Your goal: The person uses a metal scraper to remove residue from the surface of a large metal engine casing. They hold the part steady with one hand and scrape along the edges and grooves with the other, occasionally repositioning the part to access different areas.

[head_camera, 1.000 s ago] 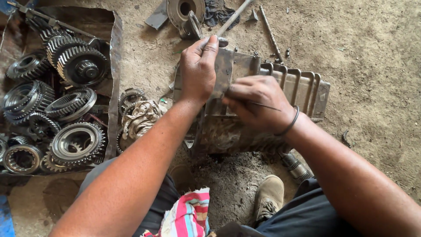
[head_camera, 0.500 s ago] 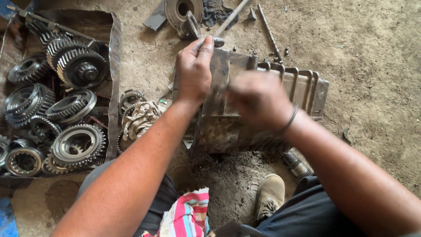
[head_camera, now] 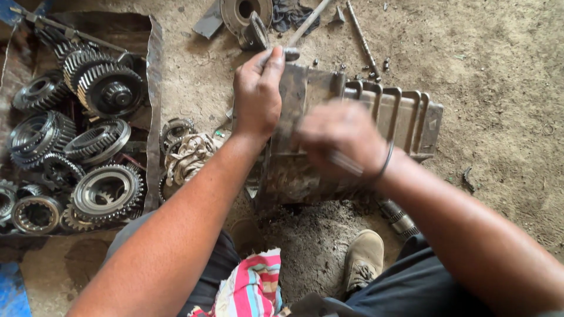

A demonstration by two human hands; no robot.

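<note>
Here, your left hand point(head_camera: 257, 94) clamps its grip over the top edge of a ribbed metal gearbox casing point(head_camera: 352, 135) on the dirt floor. Your right hand point(head_camera: 341, 141), blurred, pinches a thin tool point(head_camera: 346, 163) against the casing's face just beside that grip. Gears point(head_camera: 106, 191) lie well left.

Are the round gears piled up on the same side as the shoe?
No, the gears lie in a tray on the left, while the shoe is at the lower right, below the metal housing.

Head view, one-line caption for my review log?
Left hand steadies a ribbed metal housing; blurred right hand works beside gears.
</note>
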